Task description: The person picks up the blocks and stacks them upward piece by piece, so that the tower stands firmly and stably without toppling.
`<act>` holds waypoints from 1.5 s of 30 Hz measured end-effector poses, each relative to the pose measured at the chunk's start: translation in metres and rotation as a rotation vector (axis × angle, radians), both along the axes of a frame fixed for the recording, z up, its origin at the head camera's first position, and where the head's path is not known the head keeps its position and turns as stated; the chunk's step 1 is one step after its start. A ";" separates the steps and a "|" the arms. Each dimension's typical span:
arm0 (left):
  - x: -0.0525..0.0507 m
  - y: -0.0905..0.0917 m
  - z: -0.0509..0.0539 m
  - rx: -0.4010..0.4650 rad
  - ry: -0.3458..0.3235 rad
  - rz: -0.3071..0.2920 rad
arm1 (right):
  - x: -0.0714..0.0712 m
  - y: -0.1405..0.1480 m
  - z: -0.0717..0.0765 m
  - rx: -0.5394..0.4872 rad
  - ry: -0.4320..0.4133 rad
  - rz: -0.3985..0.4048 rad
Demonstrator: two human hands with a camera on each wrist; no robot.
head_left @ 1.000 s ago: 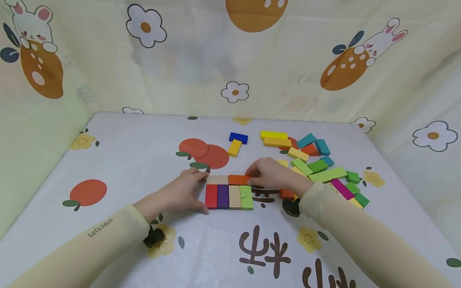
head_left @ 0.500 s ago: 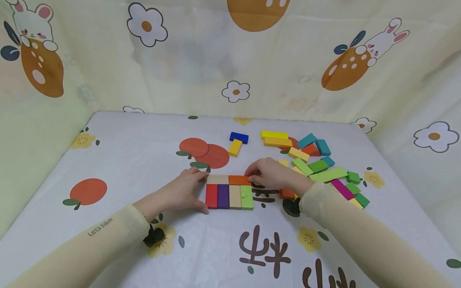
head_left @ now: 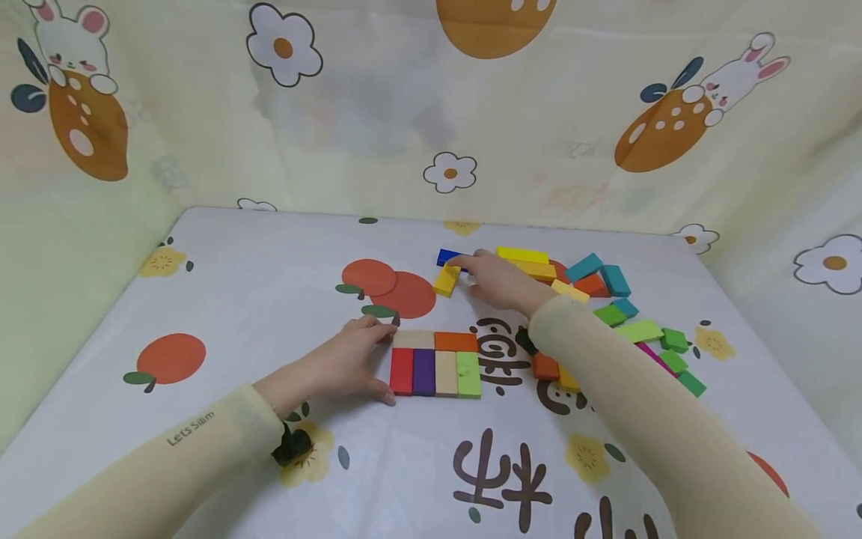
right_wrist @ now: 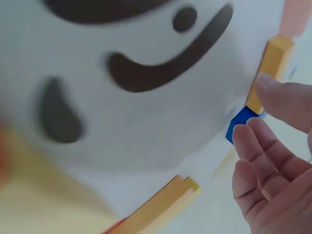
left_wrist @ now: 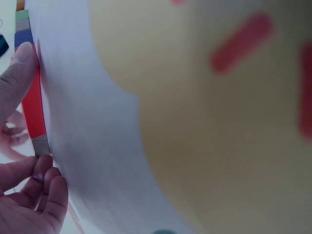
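Observation:
My left hand (head_left: 345, 361) rests at the left side of a flat, close-set block of coloured wooden pieces. Its fingertips meet the end of a beige block (head_left: 414, 340), and the thumb lies against a red block (left_wrist: 33, 109). An orange block (head_left: 456, 341) continues the beige one's row; below, purple (head_left: 424, 373), beige and lime green (head_left: 468, 374) blocks stand beside the red. Farther back, my right hand (head_left: 500, 280) reaches over a yellow-orange block (head_left: 446, 282) and a blue block (head_left: 450, 257). Its thumb is at the yellow-orange block, fingers spread near the blue; no grip shows.
Two yellow blocks (head_left: 521, 256) lie just beyond the right hand. A loose pile of teal (head_left: 616, 281), green (head_left: 675, 339), orange and magenta blocks spreads to the right, partly behind the right sleeve (head_left: 606, 374). A patterned cloth (head_left: 256, 464) covers the table.
My right hand has let go of the orange block and moved back to the yellow-orange and blue blocks. The left hand stays at the arrangement; the head view has shifted slightly.

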State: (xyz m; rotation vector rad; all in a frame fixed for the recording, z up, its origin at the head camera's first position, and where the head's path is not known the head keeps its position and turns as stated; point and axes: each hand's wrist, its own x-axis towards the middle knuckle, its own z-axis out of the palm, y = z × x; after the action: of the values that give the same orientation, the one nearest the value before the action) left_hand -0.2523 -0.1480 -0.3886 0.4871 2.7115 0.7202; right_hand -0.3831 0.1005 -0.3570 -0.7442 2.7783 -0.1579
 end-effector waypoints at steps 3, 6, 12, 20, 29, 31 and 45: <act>0.002 0.003 0.000 0.005 0.002 -0.004 | -0.007 -0.008 -0.001 0.062 0.020 0.009; 0.003 0.005 0.000 0.006 0.002 -0.002 | -0.008 -0.013 -0.002 0.079 0.025 -0.006; 0.004 0.005 0.002 -0.004 0.017 0.002 | 0.002 0.000 -0.001 0.086 0.010 -0.059; 0.004 0.000 0.001 -0.020 0.024 -0.010 | 0.028 0.033 -0.002 0.115 -0.022 -0.081; 0.004 0.002 0.002 -0.013 0.017 -0.016 | 0.084 0.052 0.016 -0.013 0.096 -0.114; 0.003 0.001 0.003 -0.012 0.021 -0.020 | 0.109 0.047 0.020 -0.058 0.110 -0.058; 0.003 0.000 0.005 -0.026 -0.004 -0.041 | 0.191 -0.020 -0.012 -0.026 0.156 0.108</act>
State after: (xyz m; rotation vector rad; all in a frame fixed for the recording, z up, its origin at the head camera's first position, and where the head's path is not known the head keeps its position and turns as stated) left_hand -0.2495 -0.1481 -0.3838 0.5327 2.6949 0.6731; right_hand -0.1925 0.0808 -0.3688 -0.9487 2.8772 -0.1200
